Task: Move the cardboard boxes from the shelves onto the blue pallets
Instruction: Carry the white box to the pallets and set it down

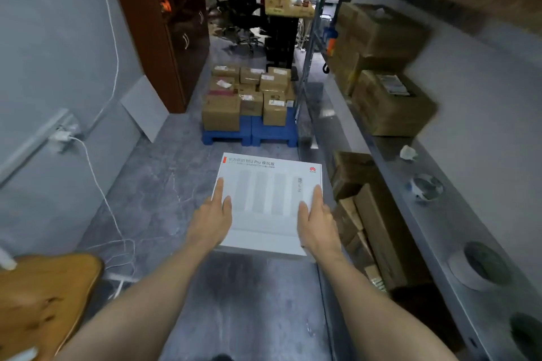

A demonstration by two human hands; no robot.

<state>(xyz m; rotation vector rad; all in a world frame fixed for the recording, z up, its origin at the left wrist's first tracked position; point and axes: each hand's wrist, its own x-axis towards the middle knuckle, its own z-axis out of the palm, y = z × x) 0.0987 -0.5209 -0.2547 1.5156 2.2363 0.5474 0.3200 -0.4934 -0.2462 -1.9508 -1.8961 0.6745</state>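
Both arms reach forward, left hand (209, 221) and right hand (316, 223). Shelves (440, 214) run along their right; blue pallets (274, 129), stacked with cardboard boxes (234, 91), lie well ahead. Each hand grips one edge of a flat white box (264, 193), thumbs on top, likely for level carrying.

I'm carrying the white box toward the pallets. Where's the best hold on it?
By its left and right edges, one hand from each side, as it is held now. The left hand and right hand clamp the white box at opposite edges, with fingers on top. It is wide, flat and thin and is held level, so a two-sided hold looks steadiest. One hand probably couldn't span it.
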